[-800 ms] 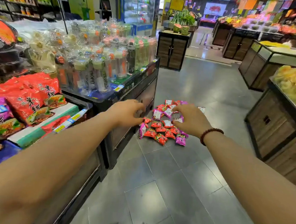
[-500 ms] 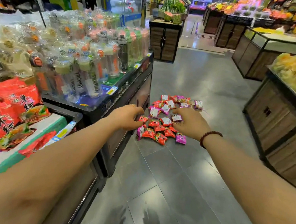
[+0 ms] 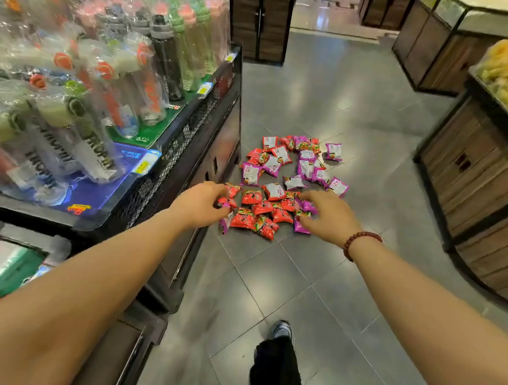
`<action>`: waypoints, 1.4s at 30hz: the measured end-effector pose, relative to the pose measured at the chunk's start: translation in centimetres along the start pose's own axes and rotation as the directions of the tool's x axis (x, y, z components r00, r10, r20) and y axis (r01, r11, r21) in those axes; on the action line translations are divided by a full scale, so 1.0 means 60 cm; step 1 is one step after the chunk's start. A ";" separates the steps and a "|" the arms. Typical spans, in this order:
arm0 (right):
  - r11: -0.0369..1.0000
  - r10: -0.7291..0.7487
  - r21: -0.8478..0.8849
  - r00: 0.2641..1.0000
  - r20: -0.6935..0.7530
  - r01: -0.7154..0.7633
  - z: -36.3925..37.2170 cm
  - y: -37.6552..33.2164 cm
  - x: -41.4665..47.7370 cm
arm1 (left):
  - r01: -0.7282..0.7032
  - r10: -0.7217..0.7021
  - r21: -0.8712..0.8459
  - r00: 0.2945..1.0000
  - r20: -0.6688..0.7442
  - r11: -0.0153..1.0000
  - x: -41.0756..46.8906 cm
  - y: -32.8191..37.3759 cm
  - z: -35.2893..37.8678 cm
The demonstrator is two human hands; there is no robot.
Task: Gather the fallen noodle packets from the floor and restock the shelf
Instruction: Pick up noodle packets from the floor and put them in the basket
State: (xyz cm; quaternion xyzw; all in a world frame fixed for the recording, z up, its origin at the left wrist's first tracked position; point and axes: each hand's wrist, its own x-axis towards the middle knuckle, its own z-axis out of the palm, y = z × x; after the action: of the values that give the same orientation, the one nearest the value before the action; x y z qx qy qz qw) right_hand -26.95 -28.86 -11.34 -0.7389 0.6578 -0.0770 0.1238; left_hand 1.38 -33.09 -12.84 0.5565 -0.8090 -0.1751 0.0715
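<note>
Several red and purple noodle packets (image 3: 280, 182) lie scattered in a heap on the grey tiled floor (image 3: 327, 92), beside the dark display stand. Both my arms stretch forward over the aisle. My left hand (image 3: 200, 204) hovers at the heap's left edge with loosely curled fingers and holds nothing. My right hand (image 3: 327, 216), with a bead bracelet on the wrist, hovers at the heap's right edge, fingers relaxed and empty. Both hands are well above the floor, apart from the packets.
A black mesh-fronted stand (image 3: 171, 157) with wrapped drink bottles (image 3: 114, 73) runs along the left. A wooden produce bin (image 3: 473, 188) stands on the right, more cabinets at the back. My foot (image 3: 281, 332) is on the tiles below the heap.
I have moved forward and looked further down. The packet heap is nearer and larger in view. The shelf of red noodle bags on the left has slid out of sight. Both hands stay empty.
</note>
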 end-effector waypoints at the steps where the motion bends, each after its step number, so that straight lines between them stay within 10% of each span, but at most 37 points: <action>1: 1.000 -0.001 0.006 1.000 0.018 0.001 0.003 0.023 0.027 | 0.004 -0.004 -0.009 1.000 0.004 1.000 0.030 0.002 0.006; 28: 0.986 0.112 0.114 0.986 0.124 -0.126 -0.056 0.459 0.723 | 0.030 -0.025 -0.037 0.991 0.131 0.999 0.868 0.018 0.060; 42: 0.978 0.002 0.187 0.902 0.431 -0.091 -0.008 0.665 1.060 | 0.496 -0.472 -0.292 0.868 0.152 0.818 1.096 0.015 0.160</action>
State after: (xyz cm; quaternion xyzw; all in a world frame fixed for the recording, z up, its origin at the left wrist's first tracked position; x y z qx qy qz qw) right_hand -57.32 -96.12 -25.33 -0.7054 0.6207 0.0238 0.3415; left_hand -26.76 -91.68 -26.65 0.7177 -0.6034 -0.3370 0.0849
